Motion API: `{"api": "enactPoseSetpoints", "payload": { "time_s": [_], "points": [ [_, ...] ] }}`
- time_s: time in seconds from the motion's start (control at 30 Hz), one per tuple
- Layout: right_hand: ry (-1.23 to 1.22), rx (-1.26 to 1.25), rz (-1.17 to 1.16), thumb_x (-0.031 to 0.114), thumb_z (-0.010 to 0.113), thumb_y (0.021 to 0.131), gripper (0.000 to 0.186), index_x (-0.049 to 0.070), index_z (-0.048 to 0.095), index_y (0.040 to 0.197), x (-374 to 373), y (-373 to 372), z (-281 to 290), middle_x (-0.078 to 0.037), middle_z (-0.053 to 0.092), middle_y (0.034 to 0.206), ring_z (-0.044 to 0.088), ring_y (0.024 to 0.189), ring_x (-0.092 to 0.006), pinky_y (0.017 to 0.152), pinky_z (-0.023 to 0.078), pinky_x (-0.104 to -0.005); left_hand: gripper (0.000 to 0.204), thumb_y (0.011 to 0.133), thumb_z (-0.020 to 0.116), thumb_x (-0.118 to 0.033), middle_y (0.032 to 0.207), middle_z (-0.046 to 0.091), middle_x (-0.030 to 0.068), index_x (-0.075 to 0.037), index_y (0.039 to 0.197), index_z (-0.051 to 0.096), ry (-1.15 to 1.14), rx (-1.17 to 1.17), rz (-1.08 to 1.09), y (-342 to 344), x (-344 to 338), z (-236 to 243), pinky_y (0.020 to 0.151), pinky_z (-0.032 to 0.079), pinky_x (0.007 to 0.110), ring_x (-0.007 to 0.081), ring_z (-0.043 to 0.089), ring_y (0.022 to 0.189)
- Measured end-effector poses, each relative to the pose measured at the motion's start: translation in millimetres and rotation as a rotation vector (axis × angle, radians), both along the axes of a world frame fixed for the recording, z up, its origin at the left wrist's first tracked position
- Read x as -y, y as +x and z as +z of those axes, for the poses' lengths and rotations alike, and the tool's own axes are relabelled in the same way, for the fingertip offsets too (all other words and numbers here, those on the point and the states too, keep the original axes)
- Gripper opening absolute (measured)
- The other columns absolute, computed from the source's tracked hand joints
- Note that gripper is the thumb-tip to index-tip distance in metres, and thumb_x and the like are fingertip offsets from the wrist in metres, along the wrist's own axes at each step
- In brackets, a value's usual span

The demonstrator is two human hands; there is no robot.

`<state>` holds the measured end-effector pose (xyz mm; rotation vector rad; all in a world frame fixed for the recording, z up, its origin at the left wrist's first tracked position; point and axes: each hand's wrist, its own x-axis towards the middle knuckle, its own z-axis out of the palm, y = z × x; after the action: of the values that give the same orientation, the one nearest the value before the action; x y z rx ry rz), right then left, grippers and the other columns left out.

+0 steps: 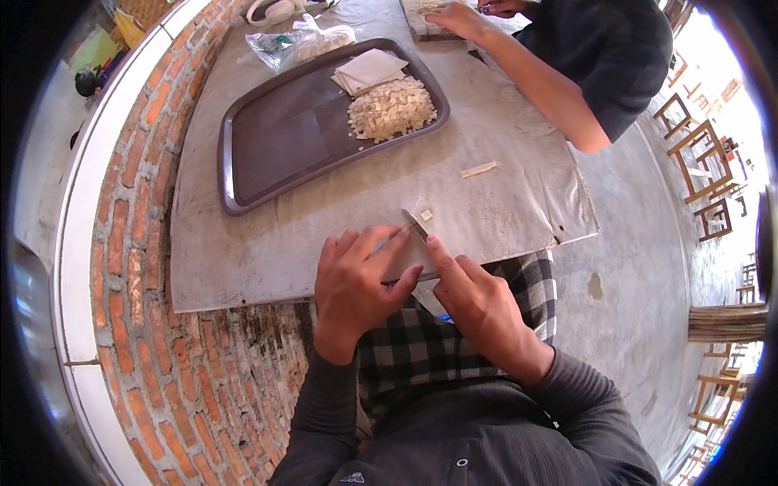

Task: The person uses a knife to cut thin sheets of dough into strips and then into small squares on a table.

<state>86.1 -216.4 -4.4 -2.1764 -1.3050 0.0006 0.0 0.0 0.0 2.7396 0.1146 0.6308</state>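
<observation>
Left grip is palm down over the near edge of the counter, its fingers stretched forward and rightward until the foremost tips reach the knife; whether they pinch anything cannot be told. Its thumb stands out to the right, apart from the fingers, and the forearm rises from the lower edge in a dark sleeve. The knife's blade slants forward and left, its tip over the counter. To its right, the right grip is clenched around the knife's handle, the index finger laid forward toward the blade and the other fingers curled beneath; this forearm slants in from the lower right.

Farther off, from the left, a brick wall borders the counter. A dark tray lies at an angle, with a plastic bag behind it. In the tray's right part, a stack of pale sheets touches a heap of pale chopped bits. A small pale piece lies just beside the blade, and a pale strip farther right. At the upper right, another person's forearm reaches across the counter.

As for markings, a light emblem on the dark top is too small to read
</observation>
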Motion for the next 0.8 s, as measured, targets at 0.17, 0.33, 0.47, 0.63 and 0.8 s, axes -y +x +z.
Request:
{"api": "enactPoseSetpoints", "payload": {
  "time_s": [0.17, 0.33, 0.47, 0.63, 0.8],
  "points": [
    [0.104, -0.059, -0.044, -0.006, 0.078, 0.095, 0.074, -0.005, 0.055, 0.166, 6.9, -4.7, 2.6, -0.013, 0.062, 0.089, 0.07, 0.075, -0.0295, 0.068, 0.062, -0.0448, 0.042, 0.092, 0.088, -0.033, 0.13, 0.083, 0.0082, -0.006, 0.125, 0.087, -0.055, 0.04, -0.01, -1.5, 4.3, -5.6, 0.097, 0.053, 0.045, 0.0296, 0.075, 0.109],
    [0.128, -0.07, -0.01, -0.007, 0.078, 0.095, 0.075, -0.006, 0.054, 0.166, 5.4, -7.4, 0.4, -0.013, 0.06, 0.089, 0.068, 0.074, -0.0286, 0.068, 0.061, -0.0435, 0.042, 0.093, 0.087, -0.038, 0.126, 0.084, 0.0053, -0.007, 0.122, 0.089, -0.025, 0.084, -0.018, -0.1, 1.1, -8.5, 0.089, 0.05, 0.042, 0.0259, 0.074, 0.1],
    [0.123, -0.068, 0.008, -0.008, 0.077, 0.095, 0.075, -0.005, 0.053, 0.166, 2.7, -7.4, 3.1, -0.013, 0.06, 0.09, 0.067, 0.074, -0.0284, 0.068, 0.061, -0.0437, 0.042, 0.094, 0.086, -0.04, 0.124, 0.085, 0.0039, -0.007, 0.12, 0.089, 0.001, 0.105, -0.02, 0.5, -0.9, -8.0, 0.085, 0.048, 0.041, 0.024, 0.073, 0.097],
    [0.088, -0.07, -0.002, -0.006, 0.076, 0.096, 0.075, -0.005, 0.053, 0.167, 1.8, -8.8, 4.5, -0.014, 0.06, 0.09, 0.067, 0.073, -0.0312, 0.067, 0.061, -0.0447, 0.041, 0.093, 0.087, -0.035, 0.127, 0.084, 0.0067, -0.007, 0.123, 0.088, -0.029, 0.069, -0.013, -1.0, -0.5, -6.2, 0.091, 0.051, 0.042, 0.0272, 0.074, 0.102],
    [0.077, -0.082, -0.007, -0.005, 0.076, 0.097, 0.075, -0.004, 0.051, 0.167, 1.5, -9.9, 5.1, -0.015, 0.062, 0.093, 0.07, 0.076, -0.0342, 0.067, 0.061, -0.0456, 0.039, 0.094, 0.086, -0.034, 0.128, 0.084, 0.0066, -0.005, 0.119, 0.088, -0.072, 0.137, -0.023, 1.0, -5.0, -8.3, 0.092, 0.054, 0.043, 0.0278, 0.073, 0.099]
  ]
}}
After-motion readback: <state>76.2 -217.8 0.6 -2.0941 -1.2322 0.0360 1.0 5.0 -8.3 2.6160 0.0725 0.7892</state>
